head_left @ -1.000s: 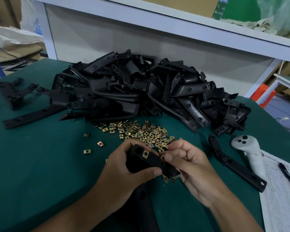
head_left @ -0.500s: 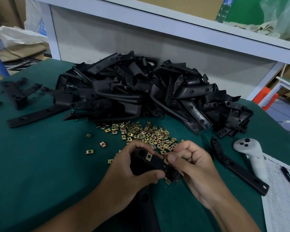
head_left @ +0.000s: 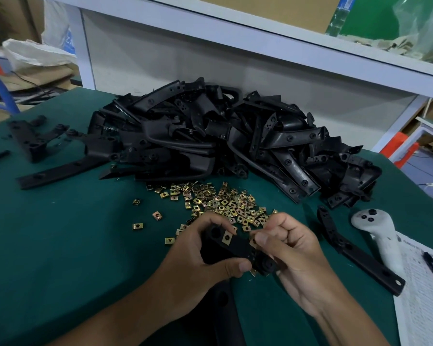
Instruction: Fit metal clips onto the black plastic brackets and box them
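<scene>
1. Head view: my left hand (head_left: 198, 258) grips a black bracket (head_left: 235, 248) just above the green table (head_left: 60, 245), thumb curled under it; one brass clip (head_left: 227, 237) already sits on its upper face.
2. My right hand (head_left: 293, 250) pinches a second clip (head_left: 253, 242) against the bracket's edge, its other fingers curled.
3. Loose clips (head_left: 223, 203) lie scattered just beyond my hands, in front of the big bracket pile (head_left: 223, 141).
4. A white controller (head_left: 378, 236) rests at the right.

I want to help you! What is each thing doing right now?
left hand: grips the held bracket
right hand: pinches a clip against the bracket
held bracket: one clip fitted
loose clips: scattered on the table
bracket pile: heaped, waiting
</scene>
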Demonstrator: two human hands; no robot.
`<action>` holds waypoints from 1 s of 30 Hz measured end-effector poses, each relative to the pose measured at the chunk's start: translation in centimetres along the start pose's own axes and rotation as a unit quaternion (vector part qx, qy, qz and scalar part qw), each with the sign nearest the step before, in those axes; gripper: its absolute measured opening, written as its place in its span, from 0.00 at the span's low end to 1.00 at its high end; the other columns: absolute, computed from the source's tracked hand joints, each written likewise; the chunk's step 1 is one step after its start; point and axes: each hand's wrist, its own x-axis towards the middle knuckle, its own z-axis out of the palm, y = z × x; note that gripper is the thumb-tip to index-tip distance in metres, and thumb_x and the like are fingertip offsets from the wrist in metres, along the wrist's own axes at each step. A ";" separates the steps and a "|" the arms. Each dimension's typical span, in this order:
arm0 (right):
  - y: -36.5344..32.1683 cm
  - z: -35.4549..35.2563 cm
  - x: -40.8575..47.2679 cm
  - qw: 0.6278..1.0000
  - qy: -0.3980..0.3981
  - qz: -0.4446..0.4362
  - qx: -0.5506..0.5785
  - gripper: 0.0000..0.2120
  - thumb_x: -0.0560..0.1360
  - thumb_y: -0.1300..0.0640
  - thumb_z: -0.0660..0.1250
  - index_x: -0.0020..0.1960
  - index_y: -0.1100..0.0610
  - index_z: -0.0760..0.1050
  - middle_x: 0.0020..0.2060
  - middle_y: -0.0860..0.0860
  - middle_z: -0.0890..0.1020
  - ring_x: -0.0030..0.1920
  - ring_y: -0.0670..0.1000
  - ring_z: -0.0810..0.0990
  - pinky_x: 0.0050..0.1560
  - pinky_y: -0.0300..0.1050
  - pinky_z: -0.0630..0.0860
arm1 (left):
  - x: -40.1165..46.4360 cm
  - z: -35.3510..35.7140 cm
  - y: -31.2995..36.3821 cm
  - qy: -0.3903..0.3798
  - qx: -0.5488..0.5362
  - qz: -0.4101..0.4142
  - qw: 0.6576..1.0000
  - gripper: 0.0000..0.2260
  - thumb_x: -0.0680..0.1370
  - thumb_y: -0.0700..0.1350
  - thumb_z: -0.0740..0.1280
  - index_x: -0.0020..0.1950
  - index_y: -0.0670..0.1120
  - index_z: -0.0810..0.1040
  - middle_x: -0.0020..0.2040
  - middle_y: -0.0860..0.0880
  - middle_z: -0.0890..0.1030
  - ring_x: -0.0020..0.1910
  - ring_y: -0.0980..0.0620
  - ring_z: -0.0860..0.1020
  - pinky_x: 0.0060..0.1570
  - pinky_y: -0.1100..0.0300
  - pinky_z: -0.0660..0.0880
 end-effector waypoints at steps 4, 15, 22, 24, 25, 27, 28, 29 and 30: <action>-0.1 0.0 0.0 1.000 0.000 0.002 0.001 0.21 0.54 0.50 0.87 0.40 0.53 0.81 0.36 0.57 0.84 0.38 0.52 0.82 0.38 0.43 0.79 | 0.1 0.0 0.3 -0.014 -0.048 -0.019 0.999 0.15 0.69 0.42 0.82 0.48 0.52 0.78 0.40 0.47 0.83 0.40 0.49 0.83 0.44 0.59 0.80; -0.4 0.3 -0.4 0.999 -0.004 0.009 -0.038 0.11 0.61 0.55 0.82 0.37 0.53 0.80 0.33 0.54 0.82 0.32 0.50 0.79 0.31 0.39 0.76 | 0.1 -0.3 0.2 -0.009 -0.024 -0.004 1.000 0.15 0.69 0.45 0.81 0.50 0.52 0.78 0.43 0.46 0.83 0.41 0.47 0.83 0.46 0.57 0.80; -0.6 -0.3 -0.6 0.989 -0.016 -0.050 -0.135 0.18 0.69 0.40 0.76 0.46 0.53 0.81 0.39 0.62 0.83 0.47 0.54 0.85 0.46 0.45 0.77 | 0.1 -0.2 -0.2 0.028 -0.030 0.022 0.999 0.17 0.67 0.51 0.82 0.51 0.54 0.79 0.54 0.47 0.85 0.48 0.46 0.84 0.47 0.53 0.82; -0.6 -0.5 -0.4 0.986 -0.012 -0.068 -0.149 0.15 0.73 0.40 0.73 0.47 0.52 0.81 0.41 0.58 0.86 0.47 0.52 0.85 0.46 0.40 0.77 | 0.1 -0.1 -0.2 0.039 -0.038 0.015 0.998 0.18 0.66 0.52 0.83 0.50 0.53 0.79 0.53 0.45 0.85 0.46 0.44 0.84 0.47 0.49 0.83; -0.6 -0.6 -0.3 0.982 0.001 -0.083 -0.169 0.12 0.76 0.43 0.70 0.48 0.51 0.81 0.42 0.55 0.86 0.47 0.50 0.84 0.45 0.38 0.76 | 0.1 -0.2 -0.2 0.048 -0.041 0.009 0.998 0.18 0.66 0.52 0.83 0.50 0.53 0.79 0.51 0.44 0.85 0.45 0.43 0.85 0.47 0.48 0.83; -0.5 -1.4 0.0 0.960 0.043 -0.106 -0.256 0.09 0.80 0.45 0.65 0.48 0.48 0.81 0.43 0.49 0.87 0.46 0.46 0.83 0.44 0.35 0.74 | 0.3 -0.3 0.1 0.073 -0.047 0.001 0.996 0.16 0.67 0.50 0.82 0.48 0.52 0.79 0.49 0.43 0.85 0.43 0.42 0.84 0.45 0.52 0.82; -0.4 -1.8 0.1 0.938 0.049 -0.106 -0.328 0.09 0.78 0.43 0.65 0.48 0.45 0.81 0.44 0.45 0.86 0.46 0.43 0.82 0.44 0.32 0.73 | 0.3 -0.4 0.2 0.085 -0.052 -0.001 0.995 0.16 0.67 0.49 0.82 0.48 0.52 0.79 0.48 0.44 0.85 0.42 0.43 0.84 0.44 0.55 0.82; -0.1 -2.1 0.3 0.907 0.036 -0.098 -0.408 0.08 0.75 0.41 0.67 0.50 0.43 0.81 0.45 0.40 0.84 0.47 0.42 0.80 0.44 0.31 0.71 | 0.3 -0.5 0.3 0.095 -0.058 -0.002 0.994 0.15 0.67 0.47 0.82 0.47 0.52 0.79 0.47 0.44 0.85 0.41 0.44 0.84 0.42 0.57 0.81; 0.2 -2.5 0.4 0.871 0.010 -0.083 -0.484 0.09 0.73 0.39 0.70 0.51 0.41 0.80 0.46 0.37 0.82 0.49 0.41 0.78 0.45 0.31 0.69 | 0.3 -0.5 0.4 0.103 -0.066 -0.001 0.993 0.15 0.67 0.46 0.81 0.47 0.51 0.79 0.46 0.44 0.85 0.40 0.44 0.84 0.41 0.59 0.81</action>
